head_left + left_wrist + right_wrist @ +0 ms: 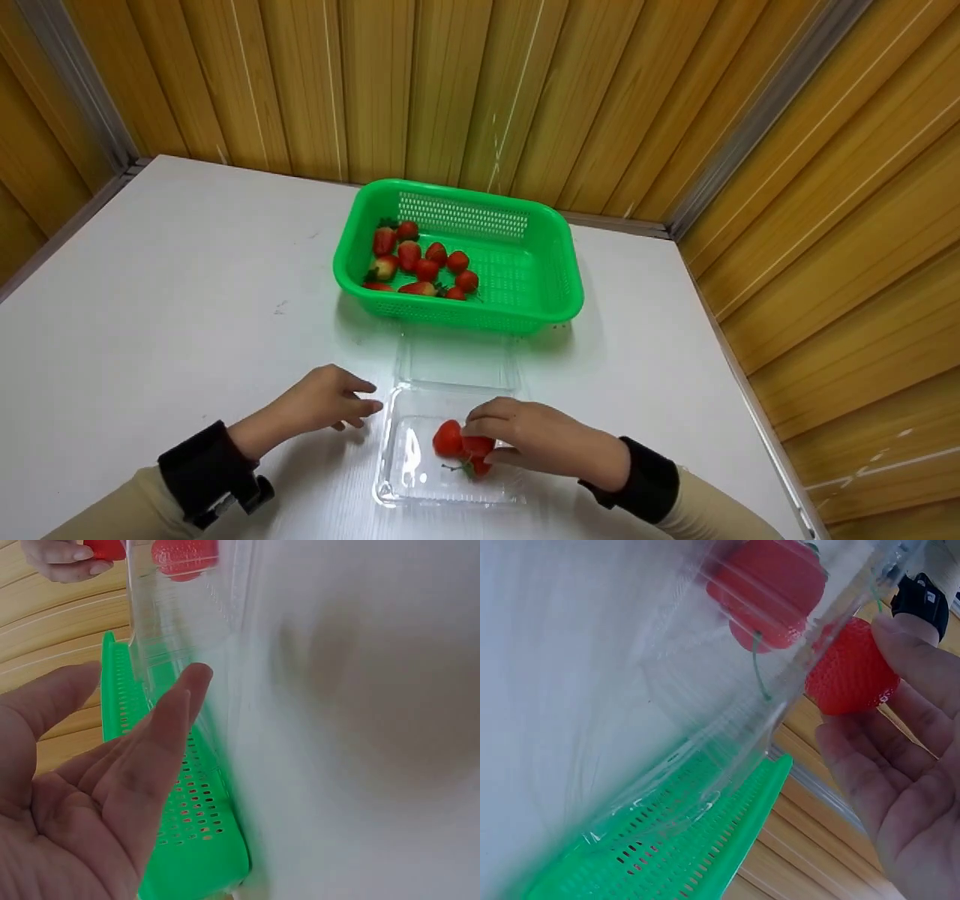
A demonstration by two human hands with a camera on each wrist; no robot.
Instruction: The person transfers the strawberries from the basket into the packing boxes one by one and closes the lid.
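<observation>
My right hand point(536, 439) pinches a red strawberry point(853, 667) between thumb and fingers, low over the clear plastic clamshell box point(401, 480). Inside the box lie other strawberries point(448, 438), one with a green stem, close beside the held one. The box's lid point(454, 364) is folded back toward the green basket. My left hand point(322, 403) hovers just left of the box with fingers relaxed and holds nothing. In the left wrist view its thumb and fingers are spread apart near the box wall.
A green plastic basket point(566, 281) with perforated sides stands behind the box, and several strawberries point(409, 255) are gathered in its left half. The white table point(187, 300) is bounded by wood-patterned panels point(450, 90) at the back and right.
</observation>
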